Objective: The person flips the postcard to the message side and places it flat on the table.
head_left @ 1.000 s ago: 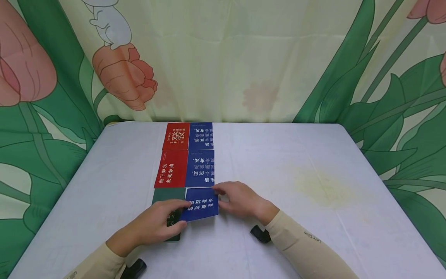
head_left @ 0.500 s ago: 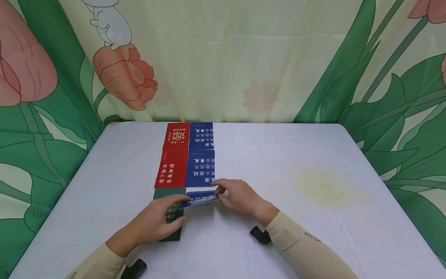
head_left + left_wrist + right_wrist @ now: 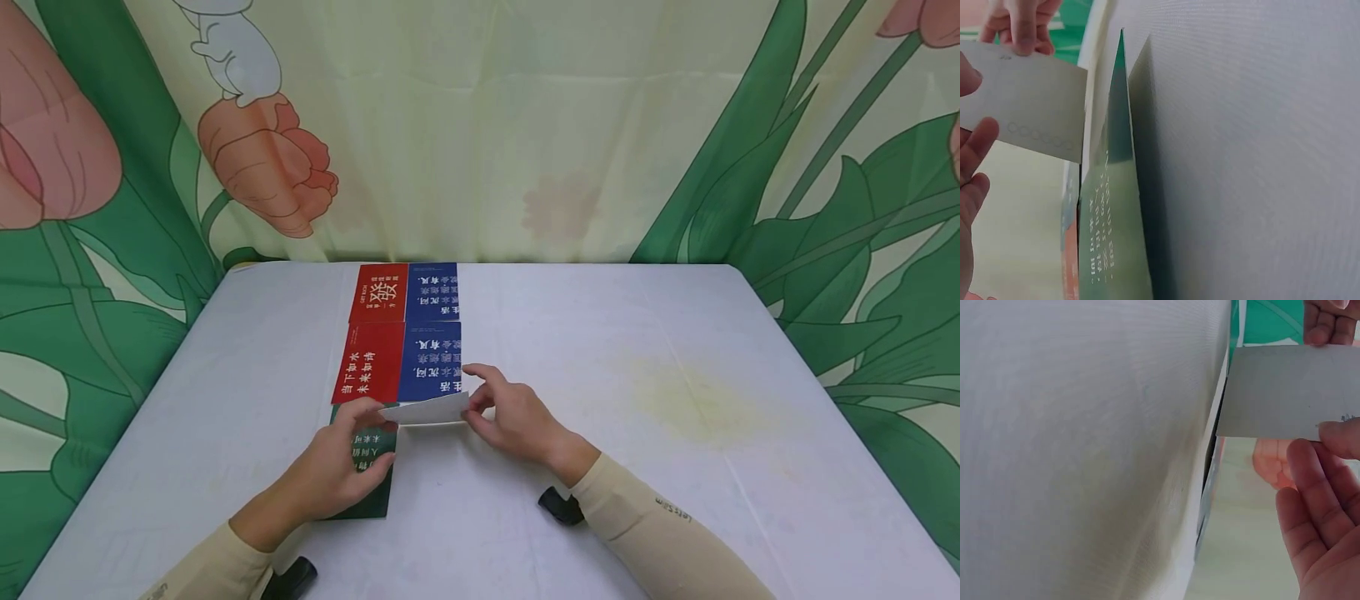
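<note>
A postcard (image 3: 427, 410) stands tilted up off the table, its white back with a row of printed circles facing me. My right hand (image 3: 517, 417) pinches its right end between thumb and index finger; the right wrist view shows the thumb on the white back (image 3: 1272, 394). At the left end, my left hand (image 3: 330, 467) has its fingertips right at the card's edge, thumb held apart and lower. A dark green card (image 3: 371, 483) with white writing lies under the left hand, partly hidden; its near edge lifts off the cloth in the left wrist view.
Beyond the hands, two red cards (image 3: 367, 362) and two blue cards (image 3: 431, 358) lie in adjoining rows up to the table's far edge. White cloth covers the table (image 3: 600, 333). A printed tulip curtain (image 3: 480, 125) hangs behind it.
The postcard has swung up from blue face showing to its white back showing. My right hand has risen slightly with it, and my left fingers have shifted away from me.
</note>
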`<state>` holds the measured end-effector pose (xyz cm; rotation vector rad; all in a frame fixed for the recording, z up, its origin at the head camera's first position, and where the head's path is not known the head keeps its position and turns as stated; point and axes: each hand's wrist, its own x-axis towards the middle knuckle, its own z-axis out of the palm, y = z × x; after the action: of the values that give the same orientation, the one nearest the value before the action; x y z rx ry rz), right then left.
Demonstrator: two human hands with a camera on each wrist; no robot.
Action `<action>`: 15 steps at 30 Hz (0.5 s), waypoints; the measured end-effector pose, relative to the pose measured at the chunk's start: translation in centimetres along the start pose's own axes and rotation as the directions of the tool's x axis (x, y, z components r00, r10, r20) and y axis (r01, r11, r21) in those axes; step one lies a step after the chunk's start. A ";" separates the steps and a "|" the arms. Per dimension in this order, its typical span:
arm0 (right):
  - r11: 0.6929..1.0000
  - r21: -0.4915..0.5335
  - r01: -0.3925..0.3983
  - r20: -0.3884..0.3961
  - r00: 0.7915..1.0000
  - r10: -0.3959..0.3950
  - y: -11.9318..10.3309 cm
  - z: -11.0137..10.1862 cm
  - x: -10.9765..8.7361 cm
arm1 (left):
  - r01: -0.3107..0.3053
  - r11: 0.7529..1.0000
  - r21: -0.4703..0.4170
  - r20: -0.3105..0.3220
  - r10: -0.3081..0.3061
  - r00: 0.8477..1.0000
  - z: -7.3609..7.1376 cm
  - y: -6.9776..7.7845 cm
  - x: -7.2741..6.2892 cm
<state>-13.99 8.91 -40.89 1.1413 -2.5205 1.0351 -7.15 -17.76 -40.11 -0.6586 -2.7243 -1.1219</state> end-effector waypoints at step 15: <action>0.992 0.128 -0.005 -0.099 0.995 0.018 -0.4 0.4 -0.2 | -0.099 0.993 0.065 -0.052 0.102 0.993 -0.1 -0.2 -0.1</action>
<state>-13.57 8.57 -41.06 1.0794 -2.4168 1.2407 -7.17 -17.97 -40.17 -0.7359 -2.6358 -1.0131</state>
